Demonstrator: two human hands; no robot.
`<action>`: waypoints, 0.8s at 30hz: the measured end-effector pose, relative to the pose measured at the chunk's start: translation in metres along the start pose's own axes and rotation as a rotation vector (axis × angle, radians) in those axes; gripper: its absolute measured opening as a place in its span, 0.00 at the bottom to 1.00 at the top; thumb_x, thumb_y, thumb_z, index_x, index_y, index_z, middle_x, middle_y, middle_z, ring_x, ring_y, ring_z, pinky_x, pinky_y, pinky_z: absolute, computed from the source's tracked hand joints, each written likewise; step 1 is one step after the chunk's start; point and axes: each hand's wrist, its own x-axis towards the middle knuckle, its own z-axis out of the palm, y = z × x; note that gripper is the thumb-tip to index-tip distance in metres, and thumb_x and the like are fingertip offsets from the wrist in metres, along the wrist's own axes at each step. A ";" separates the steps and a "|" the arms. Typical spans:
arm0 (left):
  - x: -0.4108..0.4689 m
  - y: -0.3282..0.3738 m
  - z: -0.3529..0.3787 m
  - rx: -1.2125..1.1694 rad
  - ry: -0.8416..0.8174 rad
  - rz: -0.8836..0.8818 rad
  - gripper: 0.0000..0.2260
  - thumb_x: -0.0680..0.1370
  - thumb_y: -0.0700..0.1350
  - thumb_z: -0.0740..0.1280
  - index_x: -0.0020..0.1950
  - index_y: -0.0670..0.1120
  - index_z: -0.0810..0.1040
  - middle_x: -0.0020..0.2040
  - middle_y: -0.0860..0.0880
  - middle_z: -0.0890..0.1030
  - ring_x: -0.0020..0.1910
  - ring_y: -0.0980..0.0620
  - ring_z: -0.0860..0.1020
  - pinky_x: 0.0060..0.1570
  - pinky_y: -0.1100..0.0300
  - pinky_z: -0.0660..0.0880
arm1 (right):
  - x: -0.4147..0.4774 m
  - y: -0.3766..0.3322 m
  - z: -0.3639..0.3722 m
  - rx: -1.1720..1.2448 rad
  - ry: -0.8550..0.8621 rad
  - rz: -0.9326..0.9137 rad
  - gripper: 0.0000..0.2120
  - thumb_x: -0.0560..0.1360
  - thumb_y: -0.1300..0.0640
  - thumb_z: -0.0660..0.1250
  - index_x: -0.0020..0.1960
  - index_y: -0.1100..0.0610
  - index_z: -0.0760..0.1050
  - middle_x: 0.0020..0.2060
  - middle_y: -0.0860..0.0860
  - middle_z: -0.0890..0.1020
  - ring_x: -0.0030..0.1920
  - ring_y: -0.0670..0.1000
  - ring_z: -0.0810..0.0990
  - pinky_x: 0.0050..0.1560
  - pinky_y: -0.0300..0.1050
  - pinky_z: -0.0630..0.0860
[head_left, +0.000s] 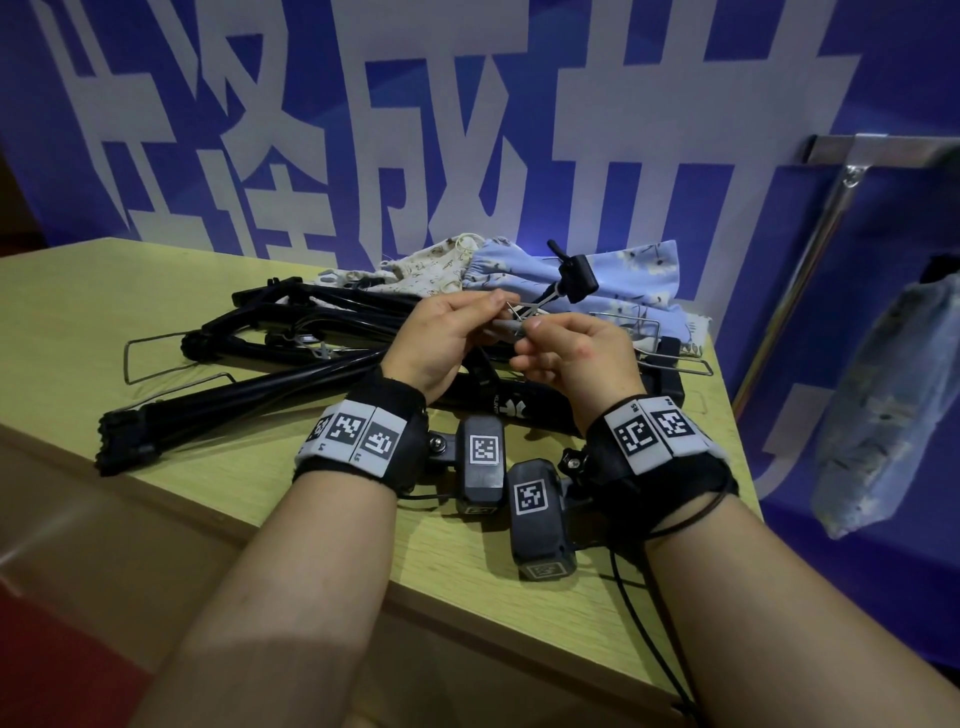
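Blue banner (467, 130) with white characters behind, yellow-green surface (78, 312) in front of you. Both hands are up off the surface, working one hanger part: your left hand (441, 338) and right hand (576, 353) each pinch the thin wire (519, 319) at the fingertips. The black clip (576, 278) on its far end sticks up just past your fingers, over the blue floral cloth (639, 270).

Risks, as I judge them:
- The wire is thin and the grip is fingertips only. Twist it and it likely slips or springs out.
- The wire end is bare and close to your fingertips, so it could jab you.
- The clip hangs near the cloth. Drop your hands and it may snag the fabric.
- I can't tell whether the wire is tied to the black bar right under your wrists. If it is, pulling drags the bar.

Around you:
- The pile of black hangers (270, 338) lies to the left, tangled, with wire loops poking out. Expect hooks to catch on a lift.
- A cream cloth (426, 265) lies behind the pile, beside the blue one.
- The wrist-mounted units (483, 457) sit close together, nearly touching, and a cable (649, 623) trails off the right one.
- A metal rack (810, 260) and a denim garment (883, 395) are off to the right, well apart.
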 end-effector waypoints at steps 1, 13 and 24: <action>0.000 0.000 0.000 -0.007 0.002 0.001 0.10 0.81 0.37 0.60 0.49 0.42 0.81 0.38 0.51 0.82 0.41 0.57 0.80 0.46 0.66 0.76 | 0.000 0.000 0.000 0.007 0.005 -0.006 0.06 0.76 0.65 0.65 0.40 0.62 0.76 0.30 0.54 0.79 0.25 0.46 0.79 0.27 0.35 0.73; -0.001 0.002 0.002 -0.041 0.002 -0.005 0.10 0.82 0.37 0.59 0.49 0.42 0.80 0.35 0.52 0.83 0.38 0.58 0.80 0.46 0.67 0.76 | -0.003 -0.001 0.002 0.030 -0.060 0.002 0.06 0.77 0.64 0.63 0.42 0.61 0.76 0.27 0.50 0.81 0.28 0.47 0.81 0.32 0.36 0.78; -0.003 0.004 0.004 -0.038 -0.009 -0.008 0.10 0.82 0.37 0.59 0.49 0.41 0.80 0.35 0.53 0.83 0.38 0.60 0.80 0.45 0.67 0.76 | -0.002 0.002 0.004 0.053 -0.094 0.032 0.06 0.78 0.65 0.63 0.43 0.61 0.76 0.27 0.51 0.82 0.29 0.47 0.82 0.34 0.35 0.78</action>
